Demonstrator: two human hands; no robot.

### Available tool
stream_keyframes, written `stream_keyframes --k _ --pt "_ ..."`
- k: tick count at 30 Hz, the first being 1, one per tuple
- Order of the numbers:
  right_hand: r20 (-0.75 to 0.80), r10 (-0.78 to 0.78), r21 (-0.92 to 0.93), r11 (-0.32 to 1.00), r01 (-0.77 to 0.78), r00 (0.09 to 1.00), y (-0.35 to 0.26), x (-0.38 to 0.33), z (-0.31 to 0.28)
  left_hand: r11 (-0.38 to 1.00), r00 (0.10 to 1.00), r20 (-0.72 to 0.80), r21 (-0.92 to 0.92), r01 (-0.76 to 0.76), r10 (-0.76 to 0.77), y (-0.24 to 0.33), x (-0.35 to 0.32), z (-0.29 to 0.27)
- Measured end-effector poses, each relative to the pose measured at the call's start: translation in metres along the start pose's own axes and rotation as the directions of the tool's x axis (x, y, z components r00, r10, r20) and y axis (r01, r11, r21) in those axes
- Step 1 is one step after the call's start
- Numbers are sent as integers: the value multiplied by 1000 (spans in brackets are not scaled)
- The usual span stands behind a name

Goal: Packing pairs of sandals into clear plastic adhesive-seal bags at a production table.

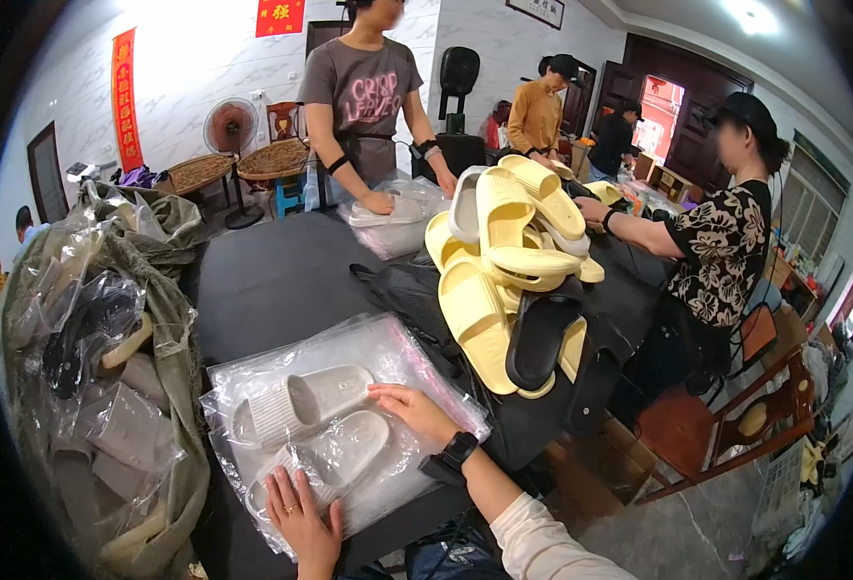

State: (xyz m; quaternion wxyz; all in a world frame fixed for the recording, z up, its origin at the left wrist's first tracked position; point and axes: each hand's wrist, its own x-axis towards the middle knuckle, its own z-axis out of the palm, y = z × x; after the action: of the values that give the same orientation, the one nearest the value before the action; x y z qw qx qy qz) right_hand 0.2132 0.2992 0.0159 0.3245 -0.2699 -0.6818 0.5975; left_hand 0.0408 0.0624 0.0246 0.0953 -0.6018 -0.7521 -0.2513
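A pair of light grey slide slippers (334, 387) lies side by side in a clear plastic bag, on a stack of flat clear bags (436, 406) at the table's near edge. My left hand (303, 520) rests its spread fingers on the bag, over the strap end of the nearer slipper. With fingers stretched out, my right hand (417, 411) touches the bag by the heel of the farther slipper. Neither hand grips anything that I can see. Right of the bags rises a pile of yellow slippers (475, 319), with a black slipper (542, 338) against its near side.
A large green sack (180, 387) of bagged slippers stands left of the black table (252, 261). Across it, one person (363, 97) handles a bagged slipper; another (726, 232) reaches into the pile from the right. A wooden chair (726, 425) stands at right.
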Motion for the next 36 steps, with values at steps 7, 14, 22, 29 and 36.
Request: stream_keyframes --k 7,14,22,29,36 --pt "-1 1 11 1000 -1 1000 1 -1 -3 1000 1000 -1 -15 -14 14 2 1 0" --pt "3 -3 16 1000 3 1000 1 -1 -3 999 999 -12 -9 -31 31 2 1 0" --pt "-41 -64 13 998 65 997 8 0 -1 999 999 -28 12 -40 40 0 0 3" --pt "-36 -47 -24 999 47 998 5 0 -3 999 999 -16 -7 -34 34 2 1 1" --pt "-22 -46 -20 999 46 999 2 0 -1 1000 1000 -17 15 -18 18 1 0 1"
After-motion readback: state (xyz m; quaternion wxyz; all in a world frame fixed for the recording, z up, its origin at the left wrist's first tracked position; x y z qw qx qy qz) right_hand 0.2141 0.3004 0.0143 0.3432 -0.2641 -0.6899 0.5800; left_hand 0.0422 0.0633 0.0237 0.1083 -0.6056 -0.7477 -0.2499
